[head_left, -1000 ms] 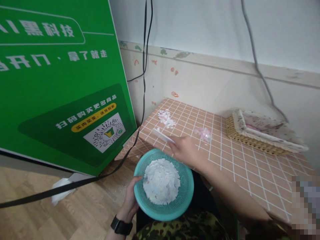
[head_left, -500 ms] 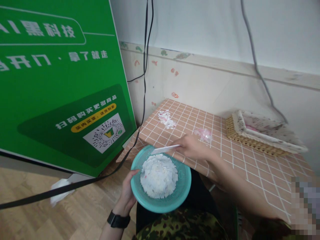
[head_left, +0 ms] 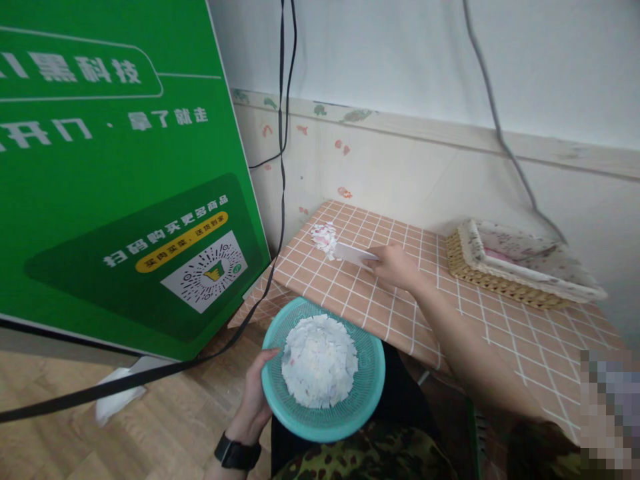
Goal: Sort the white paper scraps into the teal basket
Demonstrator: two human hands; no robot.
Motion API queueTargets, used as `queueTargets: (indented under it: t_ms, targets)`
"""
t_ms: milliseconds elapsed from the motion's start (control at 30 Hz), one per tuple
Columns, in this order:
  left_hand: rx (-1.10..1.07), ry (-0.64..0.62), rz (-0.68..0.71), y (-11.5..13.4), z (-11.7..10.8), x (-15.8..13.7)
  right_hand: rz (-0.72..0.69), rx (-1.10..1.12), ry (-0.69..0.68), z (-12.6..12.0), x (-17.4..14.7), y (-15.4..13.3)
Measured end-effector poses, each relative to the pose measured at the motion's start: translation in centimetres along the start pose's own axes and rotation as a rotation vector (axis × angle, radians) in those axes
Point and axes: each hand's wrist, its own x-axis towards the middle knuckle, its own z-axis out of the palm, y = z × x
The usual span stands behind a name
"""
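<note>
My left hand is closed on the left rim of a round teal plastic colander, held below the table's front edge. Inside it sits a heap of small white paper scraps. Over the table, my right hand grips a flat white card, whose far end is at the near side of a small pile of white and pinkish scraps. Whether the card touches the tabletop I cannot tell. My right hand covers the spot where a pinkish clump lay.
A wicker basket with a cloth lining stands at the back right of the checkered table. On the left rises a large green panel. A black strap crosses the left side, and cables hang along the wall.
My right hand has carried the card from above the colander's rim forward to the scrap pile on the table. My left hand still holds the colander, which sits slightly lower in view.
</note>
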Motion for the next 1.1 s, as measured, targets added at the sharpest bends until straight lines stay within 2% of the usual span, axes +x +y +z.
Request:
queueTargets:
  t_ms: [100,233,467,600,733,833,1100]
  targets:
    - [0.021,-0.010,-0.024,-0.4,-0.2,0.0,-0.049,0.021,-0.033,-0.7,0.7,0.7]
    - [0.059,-0.046,-0.061,-0.8,-0.6,0.3,-0.057,0.010,-0.003,-1.0,2.2,1.6]
    - [0.120,-0.045,-0.139,-0.5,-0.9,0.7,-0.146,0.061,-0.189,-2.5,4.0,2.2]
    - [0.137,-0.067,-0.158,-0.7,-0.7,1.0,-0.146,0.036,-0.186,-3.1,4.4,2.6]
    - [0.151,-0.067,-0.215,-2.1,-0.9,2.0,-0.125,-0.030,-0.181,-3.4,4.3,3.2]
    - [0.162,-0.044,-0.186,-3.1,-1.0,2.6,-0.072,-0.072,-0.171,-3.7,4.1,3.8]
    - [0.172,-0.035,-0.177,-3.8,-0.4,3.5,-0.072,0.022,-0.159,-3.1,4.5,4.5]
